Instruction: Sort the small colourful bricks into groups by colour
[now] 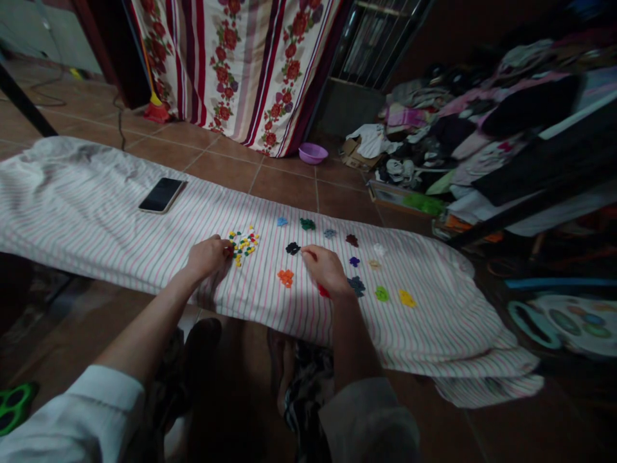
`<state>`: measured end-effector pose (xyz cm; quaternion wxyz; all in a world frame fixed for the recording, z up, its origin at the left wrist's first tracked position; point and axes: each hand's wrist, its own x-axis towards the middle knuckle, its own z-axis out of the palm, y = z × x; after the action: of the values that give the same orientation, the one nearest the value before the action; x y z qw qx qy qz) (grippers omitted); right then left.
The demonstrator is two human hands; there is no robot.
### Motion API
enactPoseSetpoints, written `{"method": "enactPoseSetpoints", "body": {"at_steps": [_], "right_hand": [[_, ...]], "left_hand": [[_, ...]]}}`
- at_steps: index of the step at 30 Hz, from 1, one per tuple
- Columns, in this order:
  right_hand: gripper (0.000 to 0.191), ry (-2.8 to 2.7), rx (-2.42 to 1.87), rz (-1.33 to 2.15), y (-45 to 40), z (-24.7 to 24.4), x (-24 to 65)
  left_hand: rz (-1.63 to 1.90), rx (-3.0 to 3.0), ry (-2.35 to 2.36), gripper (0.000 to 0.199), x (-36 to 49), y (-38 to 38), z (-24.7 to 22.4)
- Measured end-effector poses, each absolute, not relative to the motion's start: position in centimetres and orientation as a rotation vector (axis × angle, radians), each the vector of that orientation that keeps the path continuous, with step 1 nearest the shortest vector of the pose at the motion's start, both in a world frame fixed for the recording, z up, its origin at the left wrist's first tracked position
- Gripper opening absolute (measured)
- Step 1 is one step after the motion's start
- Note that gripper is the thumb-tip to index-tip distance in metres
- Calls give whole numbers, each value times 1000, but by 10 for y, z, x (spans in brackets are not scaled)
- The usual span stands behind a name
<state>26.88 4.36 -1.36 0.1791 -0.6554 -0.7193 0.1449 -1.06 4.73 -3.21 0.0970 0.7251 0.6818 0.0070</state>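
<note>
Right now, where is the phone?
In the head view, the phone lies on the striped cloth, near its far edge on the left, beyond the left hand and up-left of the pile of small coloured pieces.

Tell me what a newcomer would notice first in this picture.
The eye goes first to the small coloured pieces spread in little groups across the striped sheet, with a mixed heap beside the left hand and the right hand among the groups. Behind them hangs a floral curtain, and a heap of clothes fills the upper right.
</note>
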Motion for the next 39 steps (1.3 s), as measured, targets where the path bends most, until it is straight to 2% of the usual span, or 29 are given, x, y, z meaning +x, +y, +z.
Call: {"method": "enactPoseSetpoints", "body": {"at_steps": [16,30,39], "right_hand": [[28,-2194,-1650,478,45,-20,236],[27,-2311,-1440,573,48,-35,174],[26,-2294,-1424,591,50,-37,133]], "left_hand": [[184,2111,2095,28,-11,49,-37],[349,2175,1881,29,-11,53,-45],[478,2053,1849,50,-15,49,-44]]}}
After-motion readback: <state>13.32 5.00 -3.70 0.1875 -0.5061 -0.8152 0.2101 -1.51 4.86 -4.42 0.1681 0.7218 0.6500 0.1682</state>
